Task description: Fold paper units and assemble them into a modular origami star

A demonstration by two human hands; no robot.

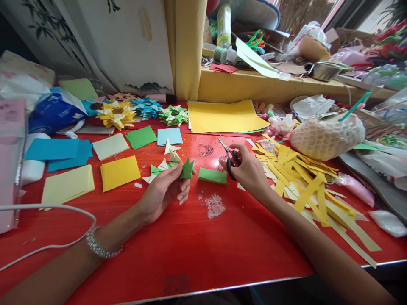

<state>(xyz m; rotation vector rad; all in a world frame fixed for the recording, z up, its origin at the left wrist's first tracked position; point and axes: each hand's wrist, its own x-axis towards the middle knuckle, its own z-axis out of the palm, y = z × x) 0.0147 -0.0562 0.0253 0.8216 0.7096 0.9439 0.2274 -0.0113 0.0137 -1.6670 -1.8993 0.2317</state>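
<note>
My left hand (165,190) pinches a small folded green paper piece (187,169) with pointed tips, held just above the red table (178,250). My right hand (249,171) grips black-handled scissors (229,156), blades pointing up and left. A green folded paper strip (212,175) lies flat between the two hands. Small folded cream and green pieces (165,163) lie just behind my left hand.
Paper squares, yellow (120,172), cream (68,185), green (140,137) and blue (57,152), lie at left. Folded paper stars (143,111) sit at the back beside a yellow sheet stack (224,116). Yellow paper strips (305,182) pile at right. A white cable (47,207) crosses the near left.
</note>
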